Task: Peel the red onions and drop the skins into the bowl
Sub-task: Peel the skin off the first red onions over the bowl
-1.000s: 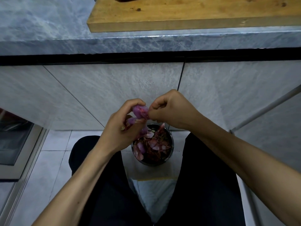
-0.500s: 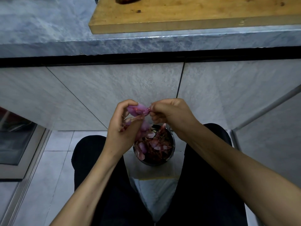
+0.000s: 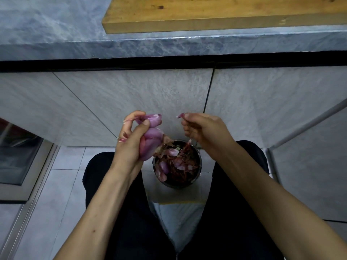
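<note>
My left hand point(image 3: 129, 141) grips a bunch of small purple red onions point(image 3: 151, 136), stacked one above another between thumb and fingers. My right hand point(image 3: 203, 129) is a little to the right of them, apart from the onions, and pinches a tiny piece of onion skin point(image 3: 180, 115) at its fingertips. Below and between the hands stands a dark round bowl point(image 3: 199, 167) on the floor between my knees, filled with reddish-purple onion skins point(image 3: 176, 162).
A grey marble counter edge point(image 3: 131, 47) runs across the top with a wooden cutting board point(image 3: 216, 14) on it. Tiled cabinet fronts point(image 3: 131, 102) are behind the hands. My dark trouser legs point(image 3: 225, 212) flank the bowl. A glass-fronted frame point(image 3: 18, 158) is at the left.
My right hand has pulled away to the right from the onions with a bit of skin. The left hand has shifted slightly left and turned, showing more of the onions.
</note>
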Action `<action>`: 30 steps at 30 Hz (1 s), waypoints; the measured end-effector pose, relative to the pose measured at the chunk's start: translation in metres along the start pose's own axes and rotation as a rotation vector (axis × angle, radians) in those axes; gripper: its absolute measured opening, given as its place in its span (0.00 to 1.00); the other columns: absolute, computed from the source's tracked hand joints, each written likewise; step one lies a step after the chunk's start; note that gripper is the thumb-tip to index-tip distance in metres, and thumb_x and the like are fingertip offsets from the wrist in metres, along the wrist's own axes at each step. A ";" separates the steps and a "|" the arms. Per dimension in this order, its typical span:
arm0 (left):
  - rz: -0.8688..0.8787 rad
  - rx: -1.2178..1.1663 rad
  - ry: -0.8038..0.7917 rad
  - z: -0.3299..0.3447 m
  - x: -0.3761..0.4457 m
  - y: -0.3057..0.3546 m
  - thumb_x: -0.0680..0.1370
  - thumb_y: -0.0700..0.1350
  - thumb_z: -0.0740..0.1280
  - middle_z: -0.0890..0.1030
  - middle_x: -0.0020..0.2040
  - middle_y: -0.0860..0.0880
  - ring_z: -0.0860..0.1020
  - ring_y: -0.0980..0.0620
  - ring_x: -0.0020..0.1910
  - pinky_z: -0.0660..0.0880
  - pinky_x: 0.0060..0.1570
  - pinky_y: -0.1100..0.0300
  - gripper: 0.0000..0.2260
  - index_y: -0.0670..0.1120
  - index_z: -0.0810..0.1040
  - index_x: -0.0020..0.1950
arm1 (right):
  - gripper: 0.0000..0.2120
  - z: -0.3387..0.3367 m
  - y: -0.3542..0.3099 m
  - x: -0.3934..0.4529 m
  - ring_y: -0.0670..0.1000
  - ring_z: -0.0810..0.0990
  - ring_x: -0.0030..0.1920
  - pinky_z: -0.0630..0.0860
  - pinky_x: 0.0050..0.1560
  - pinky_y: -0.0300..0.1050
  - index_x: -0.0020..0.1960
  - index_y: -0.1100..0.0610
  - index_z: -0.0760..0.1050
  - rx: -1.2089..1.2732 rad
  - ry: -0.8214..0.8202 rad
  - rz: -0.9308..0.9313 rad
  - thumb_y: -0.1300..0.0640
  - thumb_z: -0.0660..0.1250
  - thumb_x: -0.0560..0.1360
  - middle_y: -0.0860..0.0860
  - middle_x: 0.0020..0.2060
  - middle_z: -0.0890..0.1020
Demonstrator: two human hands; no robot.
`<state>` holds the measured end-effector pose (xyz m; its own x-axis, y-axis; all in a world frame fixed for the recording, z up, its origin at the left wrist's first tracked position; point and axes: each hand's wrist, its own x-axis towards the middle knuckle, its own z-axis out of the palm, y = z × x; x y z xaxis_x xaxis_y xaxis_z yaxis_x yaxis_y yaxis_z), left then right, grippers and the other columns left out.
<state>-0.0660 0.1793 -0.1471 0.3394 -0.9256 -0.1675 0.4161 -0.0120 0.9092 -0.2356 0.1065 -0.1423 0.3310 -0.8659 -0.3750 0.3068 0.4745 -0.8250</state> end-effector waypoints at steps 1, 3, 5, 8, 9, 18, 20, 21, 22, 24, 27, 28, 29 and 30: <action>-0.012 0.020 0.009 -0.004 0.001 -0.001 0.80 0.38 0.66 0.86 0.53 0.47 0.85 0.52 0.50 0.79 0.46 0.59 0.07 0.49 0.74 0.54 | 0.05 -0.007 0.003 0.003 0.49 0.79 0.33 0.79 0.38 0.39 0.45 0.65 0.82 -0.147 0.015 -0.021 0.65 0.68 0.76 0.54 0.33 0.82; -0.031 0.072 0.010 -0.010 0.003 -0.005 0.81 0.37 0.65 0.86 0.54 0.48 0.84 0.53 0.47 0.79 0.47 0.57 0.08 0.50 0.75 0.54 | 0.05 -0.018 0.014 0.011 0.50 0.80 0.32 0.82 0.39 0.43 0.43 0.64 0.83 -0.464 0.049 -0.093 0.65 0.69 0.76 0.55 0.33 0.83; -0.032 0.152 -0.015 -0.012 0.004 -0.010 0.81 0.39 0.66 0.86 0.54 0.48 0.84 0.51 0.46 0.77 0.51 0.52 0.08 0.51 0.77 0.56 | 0.07 -0.026 0.026 0.022 0.50 0.80 0.32 0.82 0.40 0.43 0.42 0.62 0.83 -0.763 0.082 -0.195 0.65 0.68 0.76 0.55 0.33 0.83; -0.050 0.274 -0.020 -0.014 0.004 -0.020 0.82 0.38 0.64 0.87 0.45 0.55 0.84 0.51 0.40 0.79 0.44 0.58 0.11 0.53 0.79 0.58 | 0.07 -0.032 0.040 0.035 0.51 0.81 0.34 0.74 0.37 0.36 0.43 0.62 0.85 -1.154 0.051 -0.361 0.65 0.68 0.74 0.55 0.35 0.84; -0.060 0.300 -0.022 -0.014 0.004 -0.022 0.82 0.38 0.64 0.87 0.43 0.53 0.84 0.51 0.39 0.79 0.42 0.59 0.12 0.55 0.79 0.57 | 0.06 -0.033 0.043 0.039 0.51 0.81 0.35 0.74 0.38 0.39 0.43 0.62 0.85 -1.208 0.034 -0.385 0.64 0.69 0.74 0.55 0.36 0.85; -0.112 0.308 -0.079 -0.014 0.001 -0.038 0.83 0.34 0.62 0.85 0.51 0.42 0.81 0.55 0.30 0.72 0.27 0.70 0.09 0.43 0.77 0.60 | 0.13 -0.046 0.072 0.066 0.55 0.74 0.29 0.72 0.34 0.48 0.34 0.69 0.77 -1.410 -0.057 -0.225 0.62 0.65 0.74 0.61 0.32 0.80; -0.113 0.322 -0.097 -0.016 0.002 -0.041 0.83 0.34 0.61 0.86 0.52 0.43 0.81 0.55 0.29 0.71 0.26 0.71 0.08 0.41 0.76 0.60 | 0.11 -0.048 0.074 0.068 0.58 0.78 0.33 0.75 0.35 0.50 0.37 0.69 0.79 -1.407 -0.073 -0.203 0.63 0.64 0.73 0.62 0.34 0.82; -0.107 0.340 -0.112 -0.017 0.002 -0.044 0.83 0.33 0.61 0.86 0.52 0.44 0.81 0.55 0.30 0.72 0.27 0.70 0.08 0.40 0.75 0.60 | 0.10 -0.048 0.075 0.068 0.58 0.78 0.32 0.75 0.34 0.49 0.37 0.69 0.80 -1.410 -0.066 -0.198 0.63 0.65 0.72 0.62 0.33 0.82; -0.093 0.366 -0.127 -0.019 0.003 -0.046 0.83 0.33 0.61 0.86 0.51 0.46 0.82 0.56 0.32 0.73 0.29 0.70 0.08 0.40 0.75 0.60 | 0.10 -0.048 0.075 0.069 0.56 0.77 0.30 0.74 0.31 0.46 0.36 0.68 0.80 -1.413 -0.052 -0.193 0.62 0.66 0.72 0.62 0.33 0.81; -0.045 0.448 -0.158 -0.024 0.004 -0.054 0.83 0.31 0.61 0.87 0.52 0.48 0.84 0.56 0.40 0.76 0.37 0.68 0.09 0.40 0.75 0.60 | 0.12 -0.046 0.074 0.068 0.51 0.71 0.26 0.69 0.29 0.43 0.34 0.68 0.78 -1.427 -0.022 -0.187 0.60 0.69 0.72 0.62 0.31 0.80; 0.039 0.546 -0.196 -0.027 0.004 -0.062 0.82 0.31 0.62 0.86 0.54 0.50 0.84 0.55 0.55 0.78 0.49 0.64 0.11 0.44 0.76 0.59 | 0.14 -0.046 0.073 0.066 0.51 0.70 0.27 0.69 0.31 0.44 0.30 0.65 0.73 -1.441 -0.037 -0.204 0.61 0.68 0.73 0.62 0.29 0.78; 0.063 0.568 -0.206 -0.027 0.004 -0.064 0.82 0.31 0.63 0.85 0.54 0.49 0.83 0.54 0.57 0.78 0.52 0.63 0.11 0.45 0.77 0.59 | 0.12 -0.047 0.074 0.066 0.52 0.72 0.28 0.71 0.32 0.46 0.31 0.65 0.73 -1.440 -0.058 -0.215 0.63 0.66 0.73 0.62 0.30 0.79; 0.079 0.582 -0.210 -0.027 0.004 -0.065 0.82 0.32 0.63 0.85 0.55 0.48 0.83 0.52 0.59 0.78 0.53 0.62 0.11 0.46 0.77 0.59 | 0.11 -0.047 0.074 0.065 0.54 0.73 0.29 0.74 0.33 0.48 0.33 0.66 0.75 -1.439 -0.076 -0.223 0.64 0.64 0.73 0.61 0.32 0.80; 0.089 0.585 -0.209 -0.027 0.004 -0.067 0.82 0.32 0.64 0.85 0.56 0.47 0.83 0.51 0.59 0.78 0.54 0.61 0.11 0.47 0.77 0.59 | 0.10 -0.049 0.075 0.065 0.55 0.75 0.30 0.75 0.34 0.49 0.36 0.67 0.78 -1.437 -0.091 -0.230 0.66 0.63 0.73 0.61 0.34 0.82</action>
<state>-0.0690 0.1863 -0.2188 0.1543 -0.9864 -0.0575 -0.1569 -0.0819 0.9842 -0.2346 0.0780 -0.2492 0.4700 -0.8605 -0.1963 -0.7605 -0.2819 -0.5849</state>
